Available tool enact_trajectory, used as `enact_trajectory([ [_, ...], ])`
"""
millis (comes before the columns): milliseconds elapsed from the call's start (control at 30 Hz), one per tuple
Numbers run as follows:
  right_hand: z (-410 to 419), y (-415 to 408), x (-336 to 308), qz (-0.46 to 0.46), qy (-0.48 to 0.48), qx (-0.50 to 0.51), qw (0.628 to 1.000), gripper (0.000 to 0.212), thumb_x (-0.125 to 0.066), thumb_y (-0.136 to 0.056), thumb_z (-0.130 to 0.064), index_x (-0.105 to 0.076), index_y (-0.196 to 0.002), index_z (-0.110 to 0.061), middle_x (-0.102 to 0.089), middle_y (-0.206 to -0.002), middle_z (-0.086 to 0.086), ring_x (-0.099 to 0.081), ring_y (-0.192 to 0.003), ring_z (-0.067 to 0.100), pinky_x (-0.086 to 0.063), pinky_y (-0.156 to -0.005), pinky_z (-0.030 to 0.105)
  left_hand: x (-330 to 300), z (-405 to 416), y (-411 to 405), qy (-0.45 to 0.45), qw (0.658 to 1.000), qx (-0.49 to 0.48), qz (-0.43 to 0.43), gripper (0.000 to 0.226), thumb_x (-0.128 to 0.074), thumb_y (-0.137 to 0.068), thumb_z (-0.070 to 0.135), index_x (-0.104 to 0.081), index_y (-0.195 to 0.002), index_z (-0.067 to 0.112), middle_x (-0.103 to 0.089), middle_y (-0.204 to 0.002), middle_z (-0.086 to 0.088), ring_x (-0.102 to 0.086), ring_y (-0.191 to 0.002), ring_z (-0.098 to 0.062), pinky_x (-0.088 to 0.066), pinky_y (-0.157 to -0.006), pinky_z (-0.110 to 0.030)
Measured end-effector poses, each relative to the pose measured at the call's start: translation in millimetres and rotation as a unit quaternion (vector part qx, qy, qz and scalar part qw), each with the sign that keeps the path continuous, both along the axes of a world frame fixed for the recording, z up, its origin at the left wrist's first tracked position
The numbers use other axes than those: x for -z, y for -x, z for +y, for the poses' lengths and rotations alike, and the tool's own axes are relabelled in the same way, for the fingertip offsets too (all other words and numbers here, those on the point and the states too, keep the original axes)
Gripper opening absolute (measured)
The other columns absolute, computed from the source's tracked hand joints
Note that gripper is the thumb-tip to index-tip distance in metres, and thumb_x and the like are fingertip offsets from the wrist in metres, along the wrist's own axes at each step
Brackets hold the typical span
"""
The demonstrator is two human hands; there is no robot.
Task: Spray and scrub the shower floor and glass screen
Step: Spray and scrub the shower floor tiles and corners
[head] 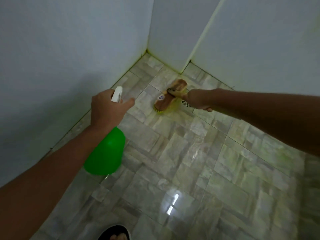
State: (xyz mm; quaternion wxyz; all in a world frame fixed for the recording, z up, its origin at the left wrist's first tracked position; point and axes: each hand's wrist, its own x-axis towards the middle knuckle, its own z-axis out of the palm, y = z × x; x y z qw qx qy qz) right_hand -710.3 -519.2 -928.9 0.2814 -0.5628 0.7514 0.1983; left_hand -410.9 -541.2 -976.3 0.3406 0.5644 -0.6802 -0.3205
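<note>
1. Left hand (107, 108), at 9 o'clock: grip curled round the neck of a spray bottle (106, 151). The white nozzle (117, 94) points toward 1 o'clock; the forefinger lies stretched along it, probably ready for the trigger. The green body hangs below the wrist, clear of the floor.

2. Scrub brush (170, 96), just above centre: wooden back up, yellow bristles down on the shower floor (190, 161), likely set flat for scrubbing. It sits near the corner where the walls (60, 49) meet.

3. Right hand (199, 101), at 2 o'clock: grip closed on the brush's handle, with the brush head touching at its 9 o'clock side. A floor drain (187, 104) shows partly beneath this hand.

4. Foot in a black sandal (116, 233), at 6 o'clock.

5. Glass screen: cannot be told apart from the walls.
</note>
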Motion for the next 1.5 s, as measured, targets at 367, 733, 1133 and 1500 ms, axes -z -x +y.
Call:
enact_trajectory([
  [367,-4,-60,35,-0.063,0.089,0.072,0.991,0.049,-0.031,-0.098,-0.009,-0.033,-0.147,-0.016,-0.056,-0.084,0.017,-0.054,-0.05,0.023,-0.044,-0.034,0.024,-16,25,5,0.049,0.998,0.048,0.003,0.04,-0.085,-0.08,0.03,-0.057,-0.062,0.009,-0.047,-0.052,0.01,-0.038,-0.046,-0.005,-0.033,-0.05,-0.023],
  [733,176,2,6,-0.068,0.117,0.261,0.956,0.049,-0.03,-0.104,-0.02,-0.024,-0.152,-0.025,-0.049,-0.082,0.007,-0.055,-0.068,0.022,-0.048,-0.045,0.028,-35,57,53,-0.075,0.979,0.187,0.019,0.038,-0.088,-0.082,0.032,-0.07,-0.078,-0.001,-0.067,-0.067,-0.016,-0.06,-0.059,-0.021,-0.061,-0.055,-0.055],
  [1133,329,-34,-16,-0.146,0.184,0.577,0.782,0.051,-0.023,-0.102,-0.051,-0.052,-0.092,-0.01,-0.058,-0.082,0.011,-0.059,-0.059,0.026,-0.038,-0.03,0.022,-79,77,167,-0.228,0.889,0.386,-0.095,0.023,-0.087,-0.083,0.032,-0.081,-0.095,0.013,-0.078,-0.113,-0.011,-0.077,-0.091,-0.028,-0.067,-0.066,-0.049],
  [1500,478,-48,-64,-0.084,0.108,0.666,0.733,0.043,-0.024,-0.104,-0.044,-0.053,-0.104,-0.012,-0.055,-0.088,0.009,-0.056,-0.066,0.024,-0.046,-0.036,0.03,-109,214,271,-0.289,0.778,0.537,-0.151,0.017,-0.088,-0.082,0.024,-0.079,-0.088,0.011,-0.076,-0.098,-0.008,-0.073,-0.083,-0.025,-0.066,-0.066,-0.055],
])
